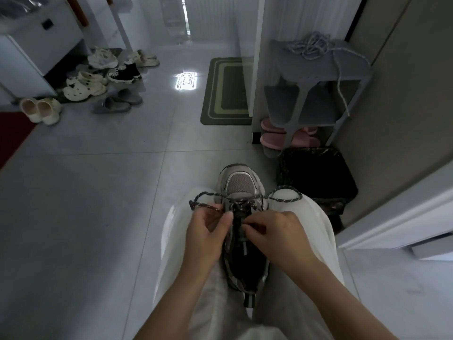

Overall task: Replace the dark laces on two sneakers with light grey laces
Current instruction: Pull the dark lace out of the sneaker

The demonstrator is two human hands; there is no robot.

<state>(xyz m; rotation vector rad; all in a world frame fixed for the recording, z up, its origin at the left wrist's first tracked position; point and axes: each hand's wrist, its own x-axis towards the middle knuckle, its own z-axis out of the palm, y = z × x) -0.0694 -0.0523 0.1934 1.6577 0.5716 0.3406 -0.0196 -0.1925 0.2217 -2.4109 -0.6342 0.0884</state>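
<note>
The sneaker (241, 185) lies in the lower middle of the frame, on the lap between the knees of pale trousers (316, 222), with its grey mesh toe pointing up the frame and its heel tab toward the bottom. A dark lace (286, 200), speckled with light flecks, is threaded through the eyelets nearest the toe. Its loose ends loop out to either side over the knees.

The left hand (208, 231) sits at the left edge of the eyelets. Its thumb and fingers (226, 217) are curled together and pinch the dark lace there. The right hand (277, 231) is at the middle of the tongue, with its fingers (252, 228) bent in and pinching the dark lace at a crossing.

Just right of the toe stands a black bin (316, 175). Above it in the frame is a grey rack (355, 69) with pink slippers (269, 139) on its lowest shelf. The grey laces (308, 47) lie in a loose heap on top of the rack at the upper right, and one end hangs down its right side.

A green mat (226, 92) lies on the tiled floor (98, 192) left of the rack. At the upper left are cream clogs (83, 87), a black high-top (125, 73) and grey slippers (117, 103).
</note>
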